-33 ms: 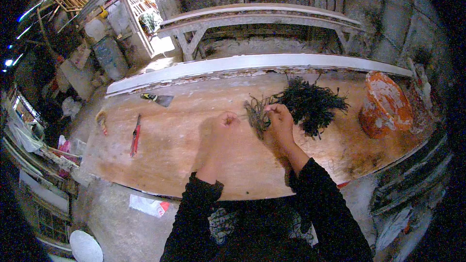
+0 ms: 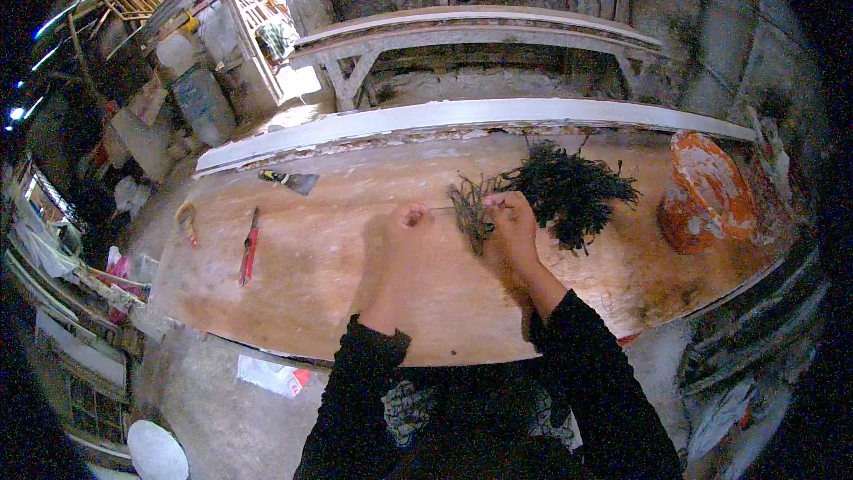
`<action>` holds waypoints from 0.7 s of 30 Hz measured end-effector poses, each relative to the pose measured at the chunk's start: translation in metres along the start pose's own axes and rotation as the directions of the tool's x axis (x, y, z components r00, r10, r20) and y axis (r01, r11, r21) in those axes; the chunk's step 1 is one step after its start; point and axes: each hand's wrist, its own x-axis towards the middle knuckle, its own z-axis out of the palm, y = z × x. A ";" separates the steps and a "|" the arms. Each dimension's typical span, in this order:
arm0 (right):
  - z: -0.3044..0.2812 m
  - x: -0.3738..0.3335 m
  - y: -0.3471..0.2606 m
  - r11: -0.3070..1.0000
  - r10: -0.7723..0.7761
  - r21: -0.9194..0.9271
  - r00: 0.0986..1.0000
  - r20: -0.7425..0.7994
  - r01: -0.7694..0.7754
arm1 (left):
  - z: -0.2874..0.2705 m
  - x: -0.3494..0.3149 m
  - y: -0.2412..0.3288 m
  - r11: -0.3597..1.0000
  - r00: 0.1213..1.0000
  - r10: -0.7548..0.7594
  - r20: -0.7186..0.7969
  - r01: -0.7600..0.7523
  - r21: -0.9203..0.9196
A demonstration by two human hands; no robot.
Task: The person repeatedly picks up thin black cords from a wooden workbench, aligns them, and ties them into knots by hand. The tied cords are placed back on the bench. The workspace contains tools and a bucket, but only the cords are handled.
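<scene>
Over the middle of the wooden table, my right hand [image 2: 512, 218] is closed on a small bundle of grey-green fibre strands [image 2: 471, 209], which spreads out to its left. My left hand [image 2: 410, 220] is closed in a pinch a little to the left of the bundle. A thin strand seems to run from its fingers to the bundle, but it is too fine to make out fully. Just beyond my right hand lies a large heap of dark green, nearly black strands [image 2: 566, 187], tangled and loose-ended.
Red-handled pliers [image 2: 250, 247], a scraper [image 2: 291, 181] and a small brush-like item [image 2: 187, 222] lie at the table's left. An orange bucket [image 2: 680, 213] smeared with white stands tilted at the right. A long white board [image 2: 462, 113] edges the far side.
My left hand has shifted very slightly left, away from the bundle. The right hand and the bundle look unchanged.
</scene>
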 end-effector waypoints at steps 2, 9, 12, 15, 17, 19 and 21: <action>0.006 -0.008 -0.010 0.984 -0.165 -0.050 0.982 0.088 0.170 | -0.008 0.014 -0.027 0.999 0.988 0.040 -0.151 -0.045 -0.029; 0.015 -0.034 -0.066 0.927 -0.096 0.331 0.741 0.665 -0.176 | -0.003 0.024 -0.027 0.995 0.948 0.000 -0.317 -0.033 -0.098; 0.020 -0.031 -0.047 0.941 -0.265 0.334 0.711 0.651 0.044 | 0.001 0.022 -0.027 0.986 0.952 0.062 -0.298 -0.105 -0.130; 0.018 -0.030 -0.045 0.947 -0.275 0.307 0.733 0.622 0.094 | 0.004 0.027 -0.037 0.976 0.944 0.076 -0.322 -0.137 -0.171; 0.014 -0.025 -0.050 0.944 -0.288 0.310 0.729 0.621 0.110 | 0.005 0.025 -0.036 0.990 0.956 0.125 -0.265 -0.136 -0.024; 0.010 -0.019 -0.046 0.954 -0.283 0.263 0.719 0.635 0.143 | 0.005 0.023 -0.035 0.992 0.974 0.123 -0.193 -0.122 0.015; 0.009 -0.017 -0.048 0.969 -0.189 0.240 0.780 0.597 0.051 | 0.007 0.023 -0.037 0.995 0.992 0.074 -0.104 -0.080 -0.059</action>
